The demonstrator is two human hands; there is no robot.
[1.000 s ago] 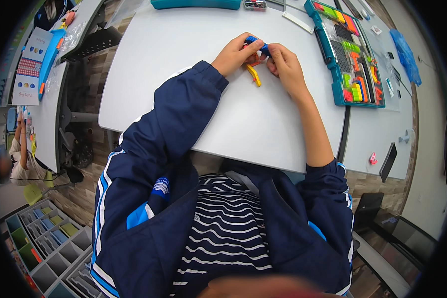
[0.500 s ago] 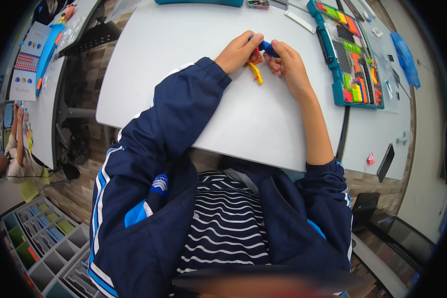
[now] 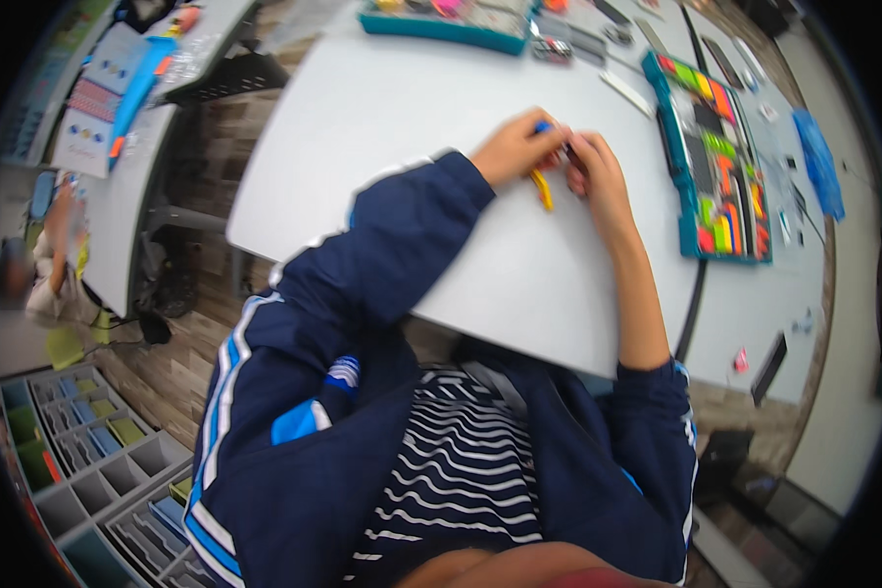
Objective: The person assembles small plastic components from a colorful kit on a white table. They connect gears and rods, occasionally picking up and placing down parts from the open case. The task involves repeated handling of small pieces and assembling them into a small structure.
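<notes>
Above the white table (image 3: 519,265) my left hand (image 3: 513,152) is closed on a small assembly of plastic building pieces. A blue piece (image 3: 543,126) sticks up past its fingers, and a curved yellow piece (image 3: 543,192) hangs out below. My right hand (image 3: 600,178) meets it from the right, with thumb and fingers pinched together at the same assembly. Between the two sets of fingertips only a dark bit shows; the fingers cover the rest, and the picture is slightly blurred.
To the right lies an open teal case (image 3: 691,186) of colourful building pieces. Another teal tray (image 3: 441,31) stands at the far edge, near a white strip (image 3: 627,93). A blue plastic bag (image 3: 818,162) lies far right. At the left, another person sits by a second table (image 3: 147,186).
The whole view has shifted, bringing more of the far tray into sight. My hands have drawn closer together, and the blue piece is now mostly covered by my fingers.
</notes>
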